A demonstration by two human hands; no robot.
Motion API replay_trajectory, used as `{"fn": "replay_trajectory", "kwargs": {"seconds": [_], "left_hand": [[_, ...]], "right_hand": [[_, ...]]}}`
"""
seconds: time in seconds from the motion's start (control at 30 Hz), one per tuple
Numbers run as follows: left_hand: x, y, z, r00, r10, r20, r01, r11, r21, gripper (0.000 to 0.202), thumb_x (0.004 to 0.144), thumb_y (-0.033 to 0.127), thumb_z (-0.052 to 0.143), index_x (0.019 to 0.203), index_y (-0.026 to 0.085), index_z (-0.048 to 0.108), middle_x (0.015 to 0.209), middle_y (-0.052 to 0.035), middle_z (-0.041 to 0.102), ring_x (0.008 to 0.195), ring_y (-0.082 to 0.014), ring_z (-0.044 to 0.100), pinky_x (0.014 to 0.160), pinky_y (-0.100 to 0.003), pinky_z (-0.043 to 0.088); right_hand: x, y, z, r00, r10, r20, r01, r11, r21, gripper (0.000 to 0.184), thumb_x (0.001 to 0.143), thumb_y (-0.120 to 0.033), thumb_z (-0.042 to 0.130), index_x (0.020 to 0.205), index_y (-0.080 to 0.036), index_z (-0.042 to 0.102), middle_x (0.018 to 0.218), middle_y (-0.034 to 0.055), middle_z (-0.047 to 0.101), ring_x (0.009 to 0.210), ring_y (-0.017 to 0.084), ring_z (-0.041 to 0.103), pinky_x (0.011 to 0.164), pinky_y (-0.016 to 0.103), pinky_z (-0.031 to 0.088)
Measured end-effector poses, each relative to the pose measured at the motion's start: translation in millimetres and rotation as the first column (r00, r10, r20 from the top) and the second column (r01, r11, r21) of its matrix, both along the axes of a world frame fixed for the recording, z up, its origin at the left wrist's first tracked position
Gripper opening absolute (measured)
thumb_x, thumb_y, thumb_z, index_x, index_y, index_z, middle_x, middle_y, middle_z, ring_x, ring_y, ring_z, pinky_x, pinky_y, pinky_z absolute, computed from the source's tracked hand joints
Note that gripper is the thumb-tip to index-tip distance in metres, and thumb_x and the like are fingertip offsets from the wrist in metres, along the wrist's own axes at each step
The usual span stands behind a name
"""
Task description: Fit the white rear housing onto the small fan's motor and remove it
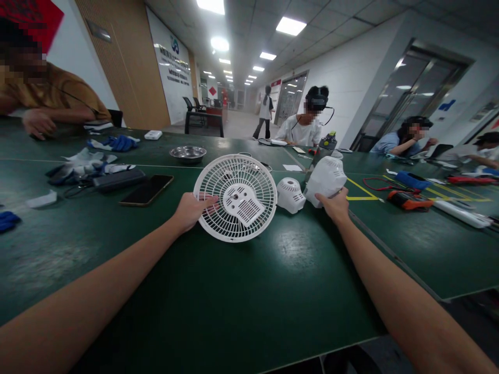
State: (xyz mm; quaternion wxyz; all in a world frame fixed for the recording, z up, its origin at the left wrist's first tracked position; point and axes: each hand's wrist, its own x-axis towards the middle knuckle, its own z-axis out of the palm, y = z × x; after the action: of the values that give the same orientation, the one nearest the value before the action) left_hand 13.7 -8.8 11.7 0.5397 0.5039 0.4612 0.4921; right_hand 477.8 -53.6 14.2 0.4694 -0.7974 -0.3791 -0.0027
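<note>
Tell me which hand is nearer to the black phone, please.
Left: the left hand holds the white grille, right of the phone; the right hand is farther right, on a white plastic part.

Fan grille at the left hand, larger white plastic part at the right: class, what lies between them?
In the head view, a smaller white vented housing stands between the fan grille and the larger white plastic part.
</note>
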Motion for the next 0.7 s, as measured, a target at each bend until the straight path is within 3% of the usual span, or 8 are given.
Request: {"fn": "replay_trajectory", "kwargs": {"seconds": [0.2, 0.33, 0.5, 0.7], "left_hand": [[-2, 3, -3.0, 1.000, -0.027, -0.005, 0.027, 1.000, 0.014, 0.017, 0.078, 0.018, 0.082, 0.093, 0.014, 0.075, 0.092, -0.0102, 0.079, 0.080, -0.0226, 0.077, 0.080, -0.041, 0.065], [-1, 4, -3.9, 1.000, -0.012, 0.014, 0.012, 1.000, 0.014, 0.015, 0.078, 0.017, 0.082, 0.090, 0.013, 0.074, 0.088, -0.0087, 0.079, 0.076, -0.0210, 0.077, 0.079, -0.040, 0.065], [0, 3, -2.6, 1.000, -0.008, 0.026, 0.008, 1.000, 0.015, 0.016, 0.078, 0.016, 0.081, 0.092, 0.012, 0.074, 0.087, -0.0081, 0.078, 0.075, -0.0202, 0.076, 0.080, -0.041, 0.065], [-2, 4, -4.5, 1.000, -0.017, 0.025, 0.017, 0.999, 0.038, 0.020, 0.076, 0.018, 0.083, 0.093, 0.012, 0.074, 0.090, -0.0092, 0.079, 0.079, -0.0227, 0.077, 0.080, -0.042, 0.065]], "right_hand": [[-9, 6, 4.8, 0.995, -0.101, 0.000, 0.101, 0.993, 0.060, 0.092, 0.055, -0.054, 0.085, 0.130, -0.014, 0.052, 0.130, 0.0250, 0.065, 0.122, 0.043, 0.060, 0.106, 0.055, 0.044], [-28, 2, 20.0, 0.991, -0.125, 0.039, 0.112, 0.964, 0.243, 0.086, 0.060, -0.057, 0.081, 0.129, -0.014, 0.052, 0.121, 0.0214, 0.069, 0.110, 0.038, 0.067, 0.099, 0.051, 0.048], [-67, -3, 33.8, 0.991, 0.040, 0.131, -0.086, 0.927, 0.366, 0.077, 0.064, -0.056, 0.080, 0.125, -0.016, 0.052, 0.107, 0.0164, 0.074, 0.093, 0.032, 0.072, 0.085, 0.044, 0.054], [-94, 1, 19.7, 0.958, 0.246, 0.150, -0.272, 0.943, 0.191, 0.080, 0.062, -0.056, 0.083, 0.126, -0.017, 0.053, 0.112, 0.0160, 0.074, 0.093, 0.032, 0.071, 0.087, 0.045, 0.054]]}}
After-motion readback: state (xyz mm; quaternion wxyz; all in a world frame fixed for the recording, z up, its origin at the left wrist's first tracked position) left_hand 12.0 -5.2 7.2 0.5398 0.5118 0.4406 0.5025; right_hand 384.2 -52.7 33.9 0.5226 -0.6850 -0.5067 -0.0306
